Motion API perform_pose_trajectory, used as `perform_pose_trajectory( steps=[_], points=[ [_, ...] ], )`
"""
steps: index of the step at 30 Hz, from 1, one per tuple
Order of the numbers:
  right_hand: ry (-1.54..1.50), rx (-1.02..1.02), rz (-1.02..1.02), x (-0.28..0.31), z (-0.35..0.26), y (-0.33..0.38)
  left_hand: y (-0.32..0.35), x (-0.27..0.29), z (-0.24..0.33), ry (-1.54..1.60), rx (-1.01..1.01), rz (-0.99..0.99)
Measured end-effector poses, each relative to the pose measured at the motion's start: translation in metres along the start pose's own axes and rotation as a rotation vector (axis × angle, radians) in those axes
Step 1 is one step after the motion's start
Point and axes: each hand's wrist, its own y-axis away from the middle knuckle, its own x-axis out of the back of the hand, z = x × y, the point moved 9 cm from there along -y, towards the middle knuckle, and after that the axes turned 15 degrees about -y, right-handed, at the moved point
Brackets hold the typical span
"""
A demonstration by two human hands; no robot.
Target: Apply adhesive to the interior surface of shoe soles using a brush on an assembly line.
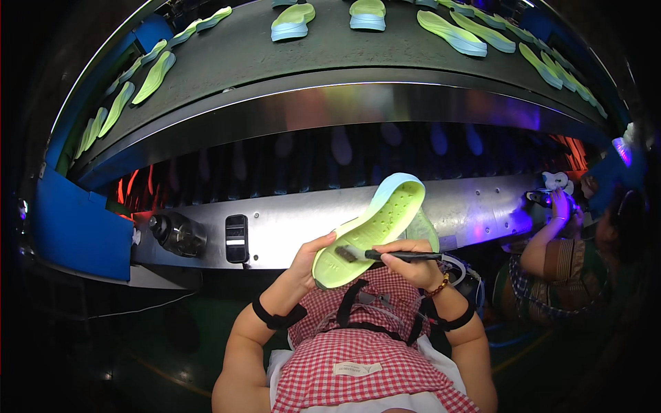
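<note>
While the left hand (308, 260) is holding the shoe sole (385, 219) by its left edge, the right hand (411, 265) is working a brush (403, 255) over the inner face. The sole is hanging tilted in front of the apron (372, 344), above the near edge of the metal counter (303, 220), with its lower end pointing toward the person's left. The left fingers are gripping the rim, the thumb lying near the upper side; how the remaining fingers are placed underneath cannot be told. The right fingers are pinching the black handle of the brush, and the bristles are apparently resting on the lower part of the inner face. Judging by this pose, the step in hand is brushing the inside of the sole, probably to spread a coating; whether any liquid is wetting the surface cannot be told. The next move is likely calling for light, even strokes along the lower end and then up toward the dimpled upper end, with the left hand steadying the rim and its thumb staying clear of the bristles. Other soles are lying on the conveyor belt (241, 58) beyond the counter.
</note>
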Motion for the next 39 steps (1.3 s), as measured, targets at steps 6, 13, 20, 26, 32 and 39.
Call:
perform_pose_trajectory(
  steps=[6, 13, 20, 26, 32, 39],
  points=[
    [0.059, 0.113, 0.256, 0.040, 0.015, -0.009, -0.001, 0.005, -0.001, 0.111, -0.011, -0.031],
    [0.392, 0.389, 0.402, 0.017, -0.005, -0.007, -0.005, 0.010, 0.002, 0.058, -0.096, 0.052],
    [-0.481, 0.032, 0.045, 0.010, -0.010, 0.020, 0.042, -0.005, 0.110, -0.340, -0.454, 0.066],
    [-0.641, 0.029, 0.268, 0.045, 0.026, 0.024, 0.064, -0.033, 0.299, 0.128, -0.971, -0.079],
    [-0.799, -0.012, 0.463, 0.057, 0.052, 0.037, -0.030, -0.016, 0.372, -0.644, -0.969, 0.749],
    [-0.768, -0.111, 0.513, 0.076, 0.088, 0.039, -0.091, -0.082, 0.370, -2.435, -0.562, 1.262]
  ],
)
